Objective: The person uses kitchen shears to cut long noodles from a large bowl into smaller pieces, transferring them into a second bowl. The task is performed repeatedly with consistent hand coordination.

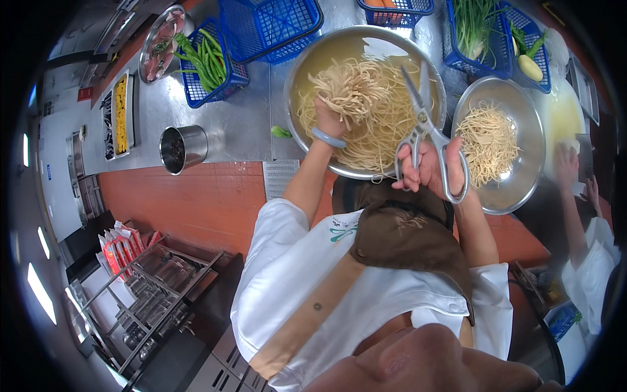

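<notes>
My left hand [331, 117], with a pale bangle at the wrist, grips a thick bundle of beige noodle-like strips [361, 87]. It holds them over a large steel basin [290, 85], where more long strips [360, 156] lie in yellowish liquid. In my right hand [431, 169] is a pair of metal kitchen scissors [422, 116]. My fingers are through the handle loops, and the blades are spread apart above the basin, to the right of the bundle. Beside that hand, a smaller steel bowl [531, 161] contains a heap of shorter strips [487, 142].
Blue baskets hold green peppers [208, 61], carrots [379, 4] and scallions [472, 29]. A steel cup [193, 147] stands near the counter's front edge. Further left are a compartment tray [131, 112] and a meat plate [147, 51]. At right, a co-worker's hand [567, 164] rests by a cleaver [585, 157].
</notes>
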The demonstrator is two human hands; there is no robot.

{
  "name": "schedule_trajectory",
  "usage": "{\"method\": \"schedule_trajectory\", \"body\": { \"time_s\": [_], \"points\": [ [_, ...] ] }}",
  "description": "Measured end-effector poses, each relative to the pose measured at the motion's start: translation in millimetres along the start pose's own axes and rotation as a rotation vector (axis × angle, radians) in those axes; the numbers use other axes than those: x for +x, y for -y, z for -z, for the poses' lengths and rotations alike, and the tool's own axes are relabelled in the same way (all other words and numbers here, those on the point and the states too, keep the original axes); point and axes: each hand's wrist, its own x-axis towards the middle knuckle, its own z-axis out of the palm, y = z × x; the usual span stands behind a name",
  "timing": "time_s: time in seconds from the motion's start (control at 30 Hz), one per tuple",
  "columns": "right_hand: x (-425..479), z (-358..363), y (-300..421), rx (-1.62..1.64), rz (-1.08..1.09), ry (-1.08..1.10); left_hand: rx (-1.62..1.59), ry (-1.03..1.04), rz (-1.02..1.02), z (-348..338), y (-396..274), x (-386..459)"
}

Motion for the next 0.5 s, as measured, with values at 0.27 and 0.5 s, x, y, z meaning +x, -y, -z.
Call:
{"method": "schedule_trajectory", "body": {
  "time_s": [0.27, 0.5],
  "points": [
    [6.5, -22.2, -18.1, 0.227, -0.119, 0.193, 0.476, -0.022, -0.309, -0.1, -6.4, 7.1],
    [18.0, -27.8, -15.9, 0.460, -0.159, 0.246, 0.459, -0.095, -0.296, -9.6, 14.9, -0.6]
  ]
}}
